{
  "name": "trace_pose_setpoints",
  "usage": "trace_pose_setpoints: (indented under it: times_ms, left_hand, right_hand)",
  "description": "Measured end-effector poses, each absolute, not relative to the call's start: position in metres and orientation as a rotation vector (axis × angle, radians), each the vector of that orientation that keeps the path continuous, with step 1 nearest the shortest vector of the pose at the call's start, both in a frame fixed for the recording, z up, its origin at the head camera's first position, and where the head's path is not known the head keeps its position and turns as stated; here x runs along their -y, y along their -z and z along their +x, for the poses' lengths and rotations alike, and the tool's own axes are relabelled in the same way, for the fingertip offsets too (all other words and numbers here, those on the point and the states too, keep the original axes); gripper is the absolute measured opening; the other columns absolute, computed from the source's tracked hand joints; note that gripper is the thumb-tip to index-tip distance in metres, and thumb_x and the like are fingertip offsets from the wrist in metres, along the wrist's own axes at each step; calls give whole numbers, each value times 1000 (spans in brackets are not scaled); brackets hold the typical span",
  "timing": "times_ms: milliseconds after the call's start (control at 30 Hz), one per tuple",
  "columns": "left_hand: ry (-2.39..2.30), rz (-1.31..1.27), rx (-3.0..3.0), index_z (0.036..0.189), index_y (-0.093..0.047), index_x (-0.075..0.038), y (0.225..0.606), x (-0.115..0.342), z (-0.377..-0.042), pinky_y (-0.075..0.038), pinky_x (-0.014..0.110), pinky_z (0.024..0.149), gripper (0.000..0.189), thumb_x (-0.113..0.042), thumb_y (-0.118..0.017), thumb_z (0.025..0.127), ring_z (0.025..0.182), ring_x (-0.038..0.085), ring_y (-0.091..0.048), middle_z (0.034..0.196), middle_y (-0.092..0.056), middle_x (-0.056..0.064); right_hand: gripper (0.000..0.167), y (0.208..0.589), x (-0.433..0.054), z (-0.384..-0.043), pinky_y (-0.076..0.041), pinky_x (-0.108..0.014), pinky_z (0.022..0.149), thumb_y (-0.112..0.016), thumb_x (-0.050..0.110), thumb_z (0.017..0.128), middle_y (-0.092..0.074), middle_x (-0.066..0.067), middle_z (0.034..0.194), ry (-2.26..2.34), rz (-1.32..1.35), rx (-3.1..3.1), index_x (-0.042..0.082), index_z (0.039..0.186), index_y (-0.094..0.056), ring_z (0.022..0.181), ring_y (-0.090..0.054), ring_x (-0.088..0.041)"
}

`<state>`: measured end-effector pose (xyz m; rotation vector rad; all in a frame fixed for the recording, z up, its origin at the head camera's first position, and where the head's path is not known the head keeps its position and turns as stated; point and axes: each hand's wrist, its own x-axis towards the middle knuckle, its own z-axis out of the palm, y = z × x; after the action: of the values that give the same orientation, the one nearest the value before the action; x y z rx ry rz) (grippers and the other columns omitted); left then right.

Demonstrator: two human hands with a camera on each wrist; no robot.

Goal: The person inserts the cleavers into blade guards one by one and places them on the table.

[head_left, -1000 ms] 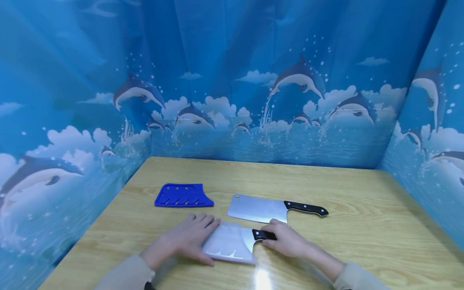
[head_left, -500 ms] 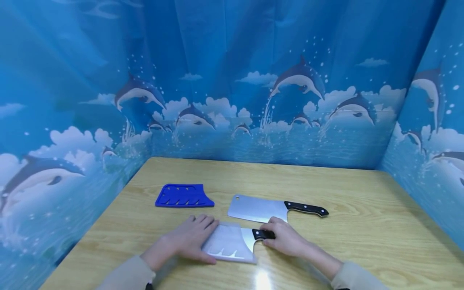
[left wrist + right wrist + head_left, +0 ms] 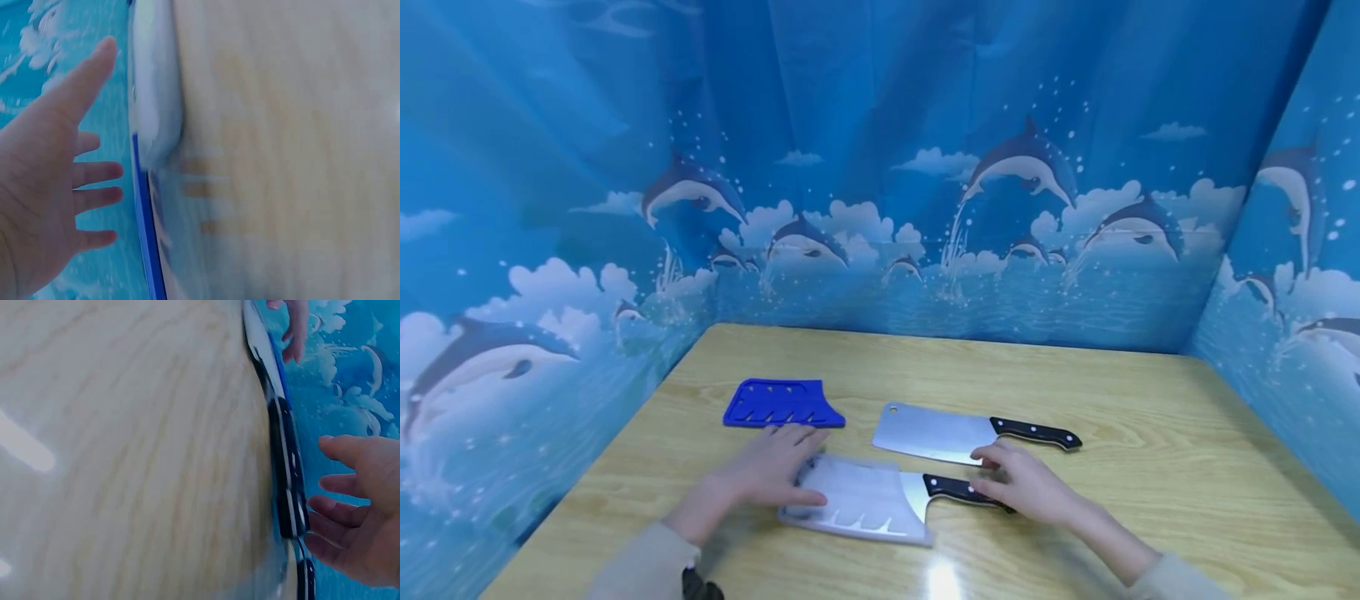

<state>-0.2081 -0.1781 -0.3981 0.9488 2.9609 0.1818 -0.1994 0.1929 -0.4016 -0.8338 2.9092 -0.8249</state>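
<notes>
In the head view a cleaver [image 3: 962, 490] with a black riveted handle lies near the front of the table, its blade inside a translucent white blade guard [image 3: 857, 500]. My left hand [image 3: 775, 468] hovers over the guard's left end, and the left wrist view shows its fingers spread and apart from the guard [image 3: 156, 94]. Beside the handle, my right hand [image 3: 1028, 490] has loosely bent fingers holding nothing; a gap separates it from the handle [image 3: 289, 469] in the right wrist view. Behind lies a second cleaver [image 3: 932, 433], its blade bare. A blue blade guard [image 3: 784, 403] lies to its left.
The wood-grain table [image 3: 1150, 433] carries these things. A blue dolphin-printed curtain [image 3: 880, 167] stands round its back and sides. Light glares off the tabletop near the front.
Both hands have let go of the guarded cleaver. My left hand has moved left and slightly away, off the guard; my right has drawn right, off the handle. The cleavers and blue guard stay put.
</notes>
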Motion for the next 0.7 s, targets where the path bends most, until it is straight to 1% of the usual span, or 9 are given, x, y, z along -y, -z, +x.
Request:
trace_pose_setpoints:
  times_ms: [167, 367, 500, 700]
  left_hand:
    - [-169, 892, -3093, 140, -37, -1, 395, 198, -222, -24, 57, 103, 88, -61, -59, 79, 127, 39, -35, 137, -42, 20]
    - [-195, 772, -3187, 138, -37, 4, 392, 219, -243, -18, 58, 105, 86, -52, -64, 79, 130, 44, -27, 139, -38, 26]
    - [-247, 665, -3199, 140, -33, 5, 391, 228, -256, -16, 58, 105, 89, -50, -67, 78, 132, 45, -22, 142, -32, 27]
    - [-309, 569, -3162, 142, -28, 5, 391, 235, -269, -14, 60, 105, 94, -49, -68, 77, 133, 45, -19, 144, -26, 28]
  right_hand:
    - [38, 393, -211, -205, -50, -40, 77, -66, 24, 86, -59, -7, 104, 858, -688, -2974, 1, 115, -61, 95, -57, -25]
    - [39, 390, -236, -218, -46, -50, 85, -68, 19, 84, -61, -17, 107, 917, -677, -3081, -5, 113, -60, 101, -56, -35]
    - [39, 390, -249, -227, -43, -53, 87, -68, 15, 83, -59, -21, 109, 929, -673, -3131, -8, 113, -59, 104, -54, -40]
    - [42, 392, -266, -238, -40, -56, 89, -67, 16, 84, -55, -25, 115, 943, -598, -3122, -8, 117, -57, 107, -50, -43]
